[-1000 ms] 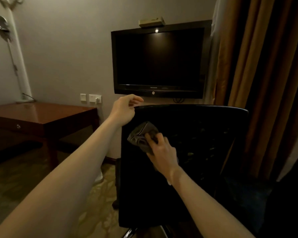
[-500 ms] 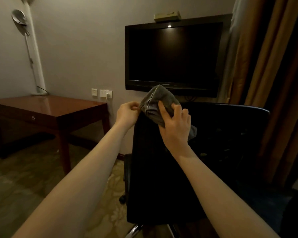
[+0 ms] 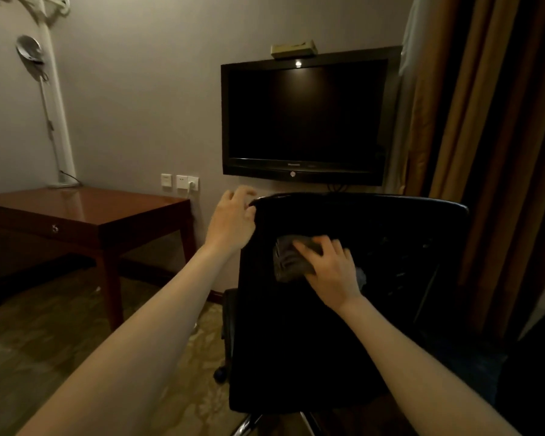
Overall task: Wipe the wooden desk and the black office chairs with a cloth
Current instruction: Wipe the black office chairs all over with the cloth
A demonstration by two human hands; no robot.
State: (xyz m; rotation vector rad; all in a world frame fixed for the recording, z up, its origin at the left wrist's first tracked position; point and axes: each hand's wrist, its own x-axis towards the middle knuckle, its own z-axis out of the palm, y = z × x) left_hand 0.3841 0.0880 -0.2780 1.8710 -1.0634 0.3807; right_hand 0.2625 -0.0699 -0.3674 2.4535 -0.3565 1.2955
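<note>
Black chair point(image 3: 296, 325) back fills the middle. It's on wheels point(image 3: 220, 373), so a hard shove could roll or spin it away, imo. Desk point(image 3: 107, 212) sits well apart on the left, TV point(image 3: 302, 114) on the wall behind. Left hand point(image 3: 232, 221) is at the back's top corner, too blurred to call the grip. Right hand point(image 3: 331, 272), fingers spread, presses the cloth point(image 3: 287, 259) flat on the upper back.

Fingers of the left hand point(image 3: 232, 220) are blurring at the black chair point(image 3: 296, 341)'s top corner (gripping or just touching, can't tell). The right hand point(image 3: 331, 272) is covering much of the cloth point(image 3: 288, 259). The chair's base is running off the bottom edge, and the wooden desk point(image 3: 85, 209) is running off the left.
</note>
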